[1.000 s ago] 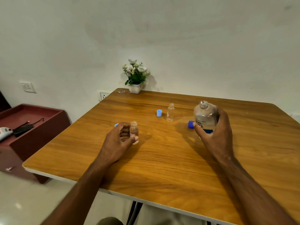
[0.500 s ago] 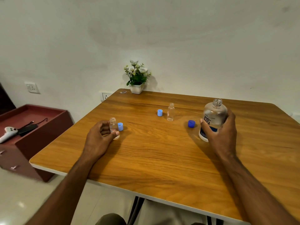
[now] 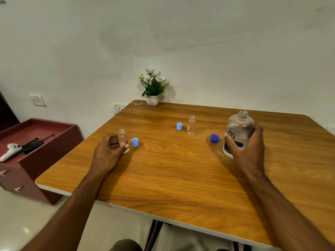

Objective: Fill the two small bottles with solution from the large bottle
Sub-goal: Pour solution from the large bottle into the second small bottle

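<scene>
We are viewing mid-task stage: left hand (image 3: 108, 153) curling fingers round small bottle (image 3: 122, 140) standing at table's (image 3: 181, 178) left side; right hand (image 3: 248, 147) wrapping uncapped large bottle (image 3: 239, 129) upright at right. Second small bottle (image 3: 191, 125) standing untouched mid-table. All three caps lying off (light blue cap (image 3: 134, 142), its twin (image 3: 179, 126), dark blue cap (image 3: 214, 138)). Fill levels we are not discerning; capping seemingly remaining. Open room stretching between hands; left bottle sitting near table edge.
</scene>
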